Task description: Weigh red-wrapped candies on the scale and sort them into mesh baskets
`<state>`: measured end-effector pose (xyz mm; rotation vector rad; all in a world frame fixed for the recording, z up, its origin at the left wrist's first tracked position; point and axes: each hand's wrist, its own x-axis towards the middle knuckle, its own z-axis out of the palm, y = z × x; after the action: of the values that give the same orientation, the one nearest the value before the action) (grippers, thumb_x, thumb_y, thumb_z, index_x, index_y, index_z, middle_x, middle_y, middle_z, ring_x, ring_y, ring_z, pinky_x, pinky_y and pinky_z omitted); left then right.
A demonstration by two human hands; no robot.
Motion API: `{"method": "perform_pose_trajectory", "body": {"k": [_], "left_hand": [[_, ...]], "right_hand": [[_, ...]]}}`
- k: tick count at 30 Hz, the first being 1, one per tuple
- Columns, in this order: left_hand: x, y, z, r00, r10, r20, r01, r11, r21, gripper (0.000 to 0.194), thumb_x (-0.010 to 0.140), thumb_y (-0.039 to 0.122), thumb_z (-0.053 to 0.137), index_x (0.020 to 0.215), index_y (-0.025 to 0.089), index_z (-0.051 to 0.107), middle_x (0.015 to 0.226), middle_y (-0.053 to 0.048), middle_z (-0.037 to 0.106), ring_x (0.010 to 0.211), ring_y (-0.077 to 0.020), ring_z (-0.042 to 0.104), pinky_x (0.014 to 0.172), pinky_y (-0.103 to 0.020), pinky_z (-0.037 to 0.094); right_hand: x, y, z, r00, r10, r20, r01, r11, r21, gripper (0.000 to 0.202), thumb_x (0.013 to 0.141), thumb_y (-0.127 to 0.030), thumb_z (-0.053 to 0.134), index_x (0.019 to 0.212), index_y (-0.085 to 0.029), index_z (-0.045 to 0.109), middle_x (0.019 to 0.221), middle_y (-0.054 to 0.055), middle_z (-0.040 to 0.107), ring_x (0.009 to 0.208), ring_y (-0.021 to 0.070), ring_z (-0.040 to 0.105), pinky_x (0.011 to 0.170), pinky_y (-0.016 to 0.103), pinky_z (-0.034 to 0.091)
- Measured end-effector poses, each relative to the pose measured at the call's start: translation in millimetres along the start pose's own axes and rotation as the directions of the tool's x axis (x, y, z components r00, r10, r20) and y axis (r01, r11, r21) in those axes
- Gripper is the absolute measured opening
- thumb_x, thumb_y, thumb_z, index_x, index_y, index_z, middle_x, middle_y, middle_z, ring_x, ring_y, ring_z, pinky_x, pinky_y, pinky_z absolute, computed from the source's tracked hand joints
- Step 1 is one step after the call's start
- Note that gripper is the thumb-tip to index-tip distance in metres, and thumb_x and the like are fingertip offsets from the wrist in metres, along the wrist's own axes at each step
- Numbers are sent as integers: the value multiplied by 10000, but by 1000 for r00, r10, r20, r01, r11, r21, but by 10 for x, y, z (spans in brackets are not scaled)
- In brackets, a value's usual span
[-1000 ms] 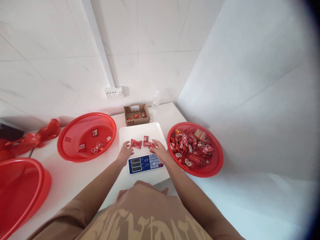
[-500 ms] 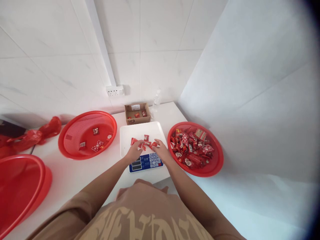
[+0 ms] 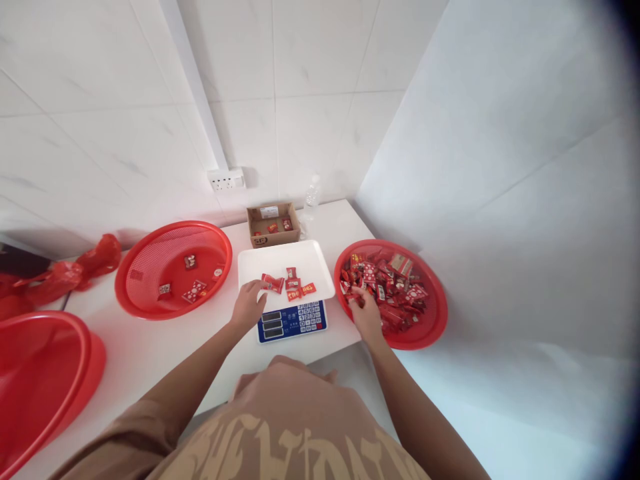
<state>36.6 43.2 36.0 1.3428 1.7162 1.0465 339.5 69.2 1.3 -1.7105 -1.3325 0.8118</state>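
The red basket [image 3: 439, 319] lay beneath the right hand's [image 3: 356, 298] fingers, heaped with wrapped packets [image 3: 393, 313]. Those fingers bent into the heap; whether they gripped one could not be told. The scale [image 3: 293, 325] sat right of the left hand's [image 3: 262, 293] fingers, which were parted at a long packet's [image 3: 273, 284] end, contact unclear. Packets looked light, wrappers likely slick, contents possibly crushable; a gentle mid-body pinch seemed best.
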Motion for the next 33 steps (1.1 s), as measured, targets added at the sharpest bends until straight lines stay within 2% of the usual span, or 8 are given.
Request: {"method": "perform_pose_trajectory", "body": {"k": [2, 4, 8, 15, 19, 22, 26, 33], "left_hand": [[20, -26, 39, 992, 107, 65, -114, 988, 101, 279, 712, 201, 636, 981, 267, 662, 1203, -75, 587, 1271, -298, 378, 1114, -464, 233], [53, -47, 133, 974, 157, 162, -190, 958, 216, 386, 727, 241, 633, 1112, 258, 623, 1324, -78, 514, 1349, -306, 279, 1130, -476, 184], [134, -75, 354, 936, 118, 330, -253, 880, 402, 565, 745, 342, 627, 1285, 216, 518, 1460, -118, 368, 1408, -361, 122, 1126, -531, 105], [266, -19, 487, 879, 170, 446, -402, 768, 498, 605, 763, 415, 606, 1331, 263, 468, 1487, -100, 343, 1414, -343, 123, 1118, -553, 48], [275, 14, 533, 818, 203, 538, -490, 737, 466, 617, 731, 428, 645, 1314, 296, 492, 1472, -91, 375, 1410, -341, 151, 1112, -564, -27], [266, -5, 526, 794, 242, 557, -522, 740, 424, 561, 729, 406, 652, 1270, 319, 537, 1435, -81, 431, 1399, -341, 195, 1111, -565, -41], [246, -59, 415, 770, 268, 579, -571, 694, 439, 558, 745, 410, 636, 1281, 287, 535, 1429, -90, 438, 1400, -323, 202, 1131, -521, -25], [98, -155, 183, 807, 249, 536, -548, 656, 519, 615, 806, 471, 556, 1374, 273, 425, 1505, -99, 316, 1420, -289, 150, 1130, -525, -15]], "right_hand": [[1, 145, -144, 997, -60, -52, 54, 993, -104, 365, 730, -270, 483, 1055, -173, 620, 1096, 122, 615, 1047, 253, 548, 958, 440, 412], [-14, 277, -219, 990, -126, -64, 112, 976, -186, 364, 732, -246, 460, 1049, -165, 620, 1088, 136, 601, 1050, 258, 539, 949, 445, 417], [-77, 457, -210, 981, -189, -40, 170, 944, -284, 355, 737, -209, 415, 1020, -156, 622, 1092, 155, 571, 1052, 254, 524, 939, 438, 427], [-104, 535, -124, 979, -196, -47, 172, 933, -317, 354, 752, -193, 404, 1040, -195, 610, 1118, 131, 558, 1040, 239, 530, 912, 427, 450], [-98, 525, -120, 983, -178, -48, 153, 933, -325, 360, 749, -191, 399, 1043, -199, 607, 1124, 125, 554, 1028, 231, 538, 895, 415, 464], [-104, 506, -123, 984, -170, -45, 146, 935, -324, 358, 747, -188, 400, 1036, -189, 611, 1128, 130, 552, 1023, 232, 544, 886, 408, 468], [-111, 482, -127, 986, -161, -40, 140, 938, -316, 356, 756, -196, 397, 1040, -190, 612, 1129, 126, 557, 1018, 233, 549, 883, 401, 469], [-113, 479, -128, 987, -158, -37, 138, 937, -322, 364, 757, -190, 402, 1051, -184, 616, 1137, 131, 558, 1023, 236, 551, 890, 399, 467]]}}
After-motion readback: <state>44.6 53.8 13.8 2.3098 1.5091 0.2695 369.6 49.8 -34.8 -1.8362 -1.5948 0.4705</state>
